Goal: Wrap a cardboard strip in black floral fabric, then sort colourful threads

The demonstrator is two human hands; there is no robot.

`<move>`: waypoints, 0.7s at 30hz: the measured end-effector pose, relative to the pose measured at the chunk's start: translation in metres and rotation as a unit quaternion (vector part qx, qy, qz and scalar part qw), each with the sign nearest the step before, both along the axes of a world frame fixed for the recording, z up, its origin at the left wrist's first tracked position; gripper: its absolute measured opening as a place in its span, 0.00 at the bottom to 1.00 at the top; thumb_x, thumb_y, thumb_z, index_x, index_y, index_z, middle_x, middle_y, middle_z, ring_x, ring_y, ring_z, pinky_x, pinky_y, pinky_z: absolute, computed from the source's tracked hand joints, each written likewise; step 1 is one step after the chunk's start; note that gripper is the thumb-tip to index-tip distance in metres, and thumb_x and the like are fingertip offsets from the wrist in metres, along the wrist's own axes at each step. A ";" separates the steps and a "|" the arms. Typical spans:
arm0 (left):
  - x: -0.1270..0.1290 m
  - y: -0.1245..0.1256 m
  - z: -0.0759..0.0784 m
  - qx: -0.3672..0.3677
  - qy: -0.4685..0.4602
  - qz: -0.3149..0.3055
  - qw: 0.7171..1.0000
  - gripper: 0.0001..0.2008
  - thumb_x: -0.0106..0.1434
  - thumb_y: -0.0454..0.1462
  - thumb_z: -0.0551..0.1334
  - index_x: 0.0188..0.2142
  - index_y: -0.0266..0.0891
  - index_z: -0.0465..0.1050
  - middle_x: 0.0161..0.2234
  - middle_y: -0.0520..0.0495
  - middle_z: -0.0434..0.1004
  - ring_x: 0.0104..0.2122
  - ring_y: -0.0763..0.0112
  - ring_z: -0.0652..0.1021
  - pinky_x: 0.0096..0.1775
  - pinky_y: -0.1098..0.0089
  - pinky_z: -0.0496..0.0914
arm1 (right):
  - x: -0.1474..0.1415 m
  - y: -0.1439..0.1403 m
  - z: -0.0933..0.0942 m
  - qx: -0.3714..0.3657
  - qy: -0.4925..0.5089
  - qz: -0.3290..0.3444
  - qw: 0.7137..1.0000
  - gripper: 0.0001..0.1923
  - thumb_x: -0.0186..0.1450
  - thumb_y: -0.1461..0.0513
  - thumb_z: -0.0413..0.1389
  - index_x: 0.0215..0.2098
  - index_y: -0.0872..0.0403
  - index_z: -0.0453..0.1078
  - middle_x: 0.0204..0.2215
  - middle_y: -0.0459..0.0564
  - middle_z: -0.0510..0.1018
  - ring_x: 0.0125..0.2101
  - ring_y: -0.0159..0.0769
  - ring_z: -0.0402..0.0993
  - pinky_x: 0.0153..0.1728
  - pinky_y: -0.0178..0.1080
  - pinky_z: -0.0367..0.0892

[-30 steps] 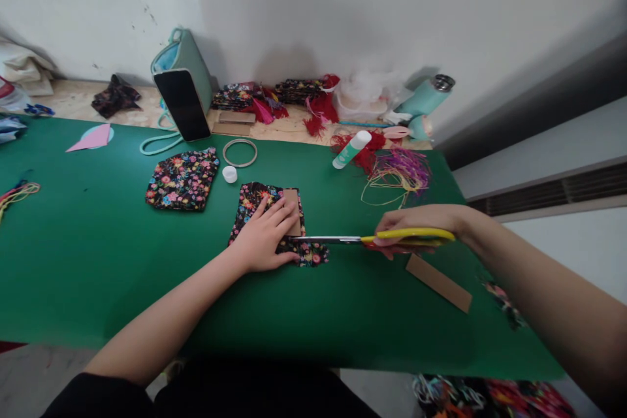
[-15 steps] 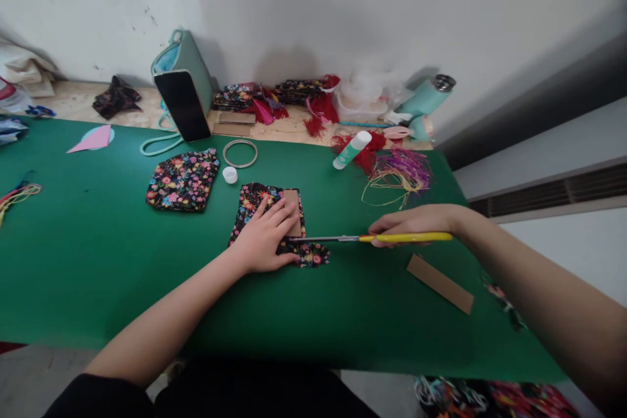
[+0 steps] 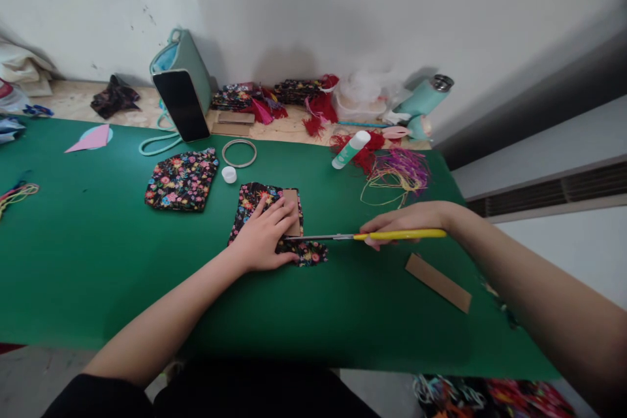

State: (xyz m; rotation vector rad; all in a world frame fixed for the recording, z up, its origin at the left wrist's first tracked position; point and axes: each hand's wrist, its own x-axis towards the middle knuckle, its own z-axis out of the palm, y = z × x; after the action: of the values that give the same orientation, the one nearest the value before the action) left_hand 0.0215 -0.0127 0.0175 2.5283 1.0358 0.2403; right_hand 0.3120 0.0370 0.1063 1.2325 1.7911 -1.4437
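Note:
My left hand [image 3: 264,232] lies flat with fingers spread, pressing a brown cardboard strip [image 3: 292,225] onto dark floral fabric [image 3: 249,197]. My right hand [image 3: 392,222] grips the yellow handles of long scissors [image 3: 401,234]. Their blades point left and run along the cardboard's near end, into the fabric; the tips are hidden at my left hand. A partly cut flap of fabric [image 3: 313,252] sticks out to the right below the blades. Another cardboard strip [image 3: 438,283] rests on the green table, near my right forearm.
More floral fabric [image 3: 181,179], a white cap [image 3: 228,174] and a ring [image 3: 239,153] lie left of centre. A glue stick [image 3: 351,149] and purple-yellow threads [image 3: 404,170] are behind the scissors. A phone [image 3: 181,104] leans on a pouch; a bottle [image 3: 425,96] lies back right.
My right hand and the scissors have shifted slightly left, the blades reaching a little further into the fabric. My left hand stays in place on the cardboard and fabric.

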 end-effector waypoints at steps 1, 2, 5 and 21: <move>0.000 0.000 0.000 -0.001 0.000 0.001 1.000 0.38 0.57 0.53 0.61 0.62 0.35 0.58 0.65 0.39 0.54 0.66 0.53 0.52 0.65 0.49 0.37 | -0.001 0.001 0.000 -0.035 -0.011 -0.011 0.999 0.21 0.57 0.44 0.55 0.28 0.53 0.72 0.20 0.46 0.66 0.23 0.34 0.65 0.17 0.32 0.57; 0.000 0.000 0.000 -0.002 -0.001 0.001 1.000 0.38 0.57 0.53 0.62 0.62 0.36 0.59 0.65 0.39 0.54 0.66 0.53 0.52 0.65 0.49 0.37 | -0.002 0.001 0.000 -0.062 -0.021 -0.022 0.998 0.21 0.56 0.44 0.55 0.27 0.53 0.71 0.20 0.45 0.64 0.23 0.33 0.63 0.17 0.31 0.56; 0.000 0.001 0.000 -0.004 -0.005 0.004 1.000 0.38 0.56 0.53 0.62 0.61 0.37 0.59 0.65 0.39 0.55 0.65 0.53 0.53 0.65 0.49 0.38 | -0.004 0.001 0.000 -0.080 -0.047 -0.055 0.994 0.22 0.54 0.43 0.57 0.25 0.54 0.68 0.20 0.44 0.62 0.22 0.30 0.60 0.17 0.30 0.55; 0.000 0.000 0.000 -0.001 -0.010 0.004 1.000 0.38 0.56 0.53 0.63 0.61 0.36 0.60 0.64 0.38 0.56 0.65 0.53 0.53 0.65 0.48 0.37 | -0.007 0.001 0.001 -0.039 -0.067 -0.014 0.997 0.22 0.55 0.43 0.53 0.30 0.53 0.72 0.23 0.46 0.67 0.24 0.35 0.65 0.22 0.35 0.59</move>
State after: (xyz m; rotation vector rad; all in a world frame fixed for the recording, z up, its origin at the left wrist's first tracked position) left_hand 0.0214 -0.0124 0.0172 2.5148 1.0383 0.2650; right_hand 0.3049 0.0379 0.1076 1.2876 1.6205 -1.3967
